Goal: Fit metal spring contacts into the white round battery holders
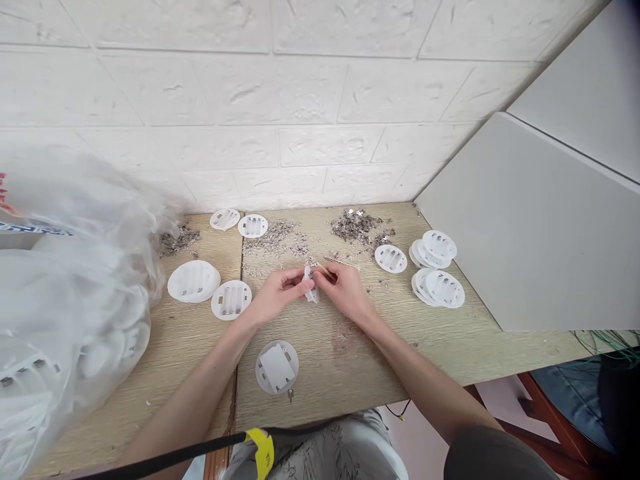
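Note:
Near the middle of the wooden table point(310, 373), my left hand point(280, 292) holds a white plastic disc point(312, 287) tilted up on its edge. My right hand point(341, 287) is closed at the disc's right side, with a thin wooden stick point(326, 270) between its fingers. Another slim rod point(341, 262) lies just behind that hand. Small metal pieces point(273, 239) are scattered beyond both hands, and a darker metal pile point(355, 225) lies at the back. Closer to me a white disc point(277, 367) rests with its square box side up, beside one small metal clip point(291, 395).
A clear plastic bag point(75, 300) full of white discs fills the left side. Stacked discs point(440, 289) stand at the right, more discs point(194, 281) at the left. A white brick wall point(310, 87) and a grey panel point(540, 233) bound the table.

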{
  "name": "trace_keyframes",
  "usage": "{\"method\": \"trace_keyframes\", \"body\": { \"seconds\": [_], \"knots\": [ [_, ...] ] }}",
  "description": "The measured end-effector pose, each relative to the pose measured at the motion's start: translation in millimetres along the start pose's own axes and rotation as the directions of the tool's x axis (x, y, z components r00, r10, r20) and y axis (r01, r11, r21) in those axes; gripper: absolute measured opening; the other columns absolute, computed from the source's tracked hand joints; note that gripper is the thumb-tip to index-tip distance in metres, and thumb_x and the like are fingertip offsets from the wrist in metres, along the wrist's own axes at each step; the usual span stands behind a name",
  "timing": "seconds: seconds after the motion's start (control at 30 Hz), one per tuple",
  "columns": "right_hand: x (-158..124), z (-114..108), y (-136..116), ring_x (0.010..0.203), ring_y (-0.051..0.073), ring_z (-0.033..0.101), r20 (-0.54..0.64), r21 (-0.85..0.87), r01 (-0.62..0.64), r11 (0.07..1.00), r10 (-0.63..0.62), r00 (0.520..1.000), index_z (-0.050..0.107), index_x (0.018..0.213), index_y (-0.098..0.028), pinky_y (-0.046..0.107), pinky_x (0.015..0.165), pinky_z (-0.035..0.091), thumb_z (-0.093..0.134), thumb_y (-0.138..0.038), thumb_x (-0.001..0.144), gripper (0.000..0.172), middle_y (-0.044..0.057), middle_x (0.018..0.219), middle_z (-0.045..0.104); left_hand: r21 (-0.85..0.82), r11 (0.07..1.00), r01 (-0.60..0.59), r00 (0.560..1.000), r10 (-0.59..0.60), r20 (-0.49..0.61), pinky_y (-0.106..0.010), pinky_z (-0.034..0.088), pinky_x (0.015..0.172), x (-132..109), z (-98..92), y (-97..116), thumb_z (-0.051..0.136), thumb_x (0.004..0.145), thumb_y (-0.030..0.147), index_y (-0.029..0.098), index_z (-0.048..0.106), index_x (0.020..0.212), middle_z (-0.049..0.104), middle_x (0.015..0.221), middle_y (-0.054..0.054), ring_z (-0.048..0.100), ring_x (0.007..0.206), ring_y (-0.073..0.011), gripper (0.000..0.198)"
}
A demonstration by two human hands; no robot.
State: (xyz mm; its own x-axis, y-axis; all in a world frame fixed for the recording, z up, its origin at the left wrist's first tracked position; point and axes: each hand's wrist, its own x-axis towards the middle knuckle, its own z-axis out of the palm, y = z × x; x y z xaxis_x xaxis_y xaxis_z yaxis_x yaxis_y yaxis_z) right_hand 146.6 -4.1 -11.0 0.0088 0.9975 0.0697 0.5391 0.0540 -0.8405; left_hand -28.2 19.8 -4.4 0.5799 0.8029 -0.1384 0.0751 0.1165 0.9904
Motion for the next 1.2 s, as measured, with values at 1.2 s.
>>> {"method": "trace_keyframes", "body": {
  "seconds": [1.2],
  "knots": [
    [20,-38,19,0.097,0.029,0.056,0.079,-0.689,0.235,0.685,-0.252,0.965,0.066,0.092,-0.013,0.040,0.086,0.043,0.046,-0.017,0.096,0.021,0.016,0.097,0.067,-0.238,0.971,0.030,0.991,-0.060,-0.120,-0.032,0.051,0.071,1,-1.6,-4,0.054,0.084,0.066,0.013,0.071,0.088,0.071,0.083,-0.009,0.064,0.074,-0.0187,0.056]
  ]
}}
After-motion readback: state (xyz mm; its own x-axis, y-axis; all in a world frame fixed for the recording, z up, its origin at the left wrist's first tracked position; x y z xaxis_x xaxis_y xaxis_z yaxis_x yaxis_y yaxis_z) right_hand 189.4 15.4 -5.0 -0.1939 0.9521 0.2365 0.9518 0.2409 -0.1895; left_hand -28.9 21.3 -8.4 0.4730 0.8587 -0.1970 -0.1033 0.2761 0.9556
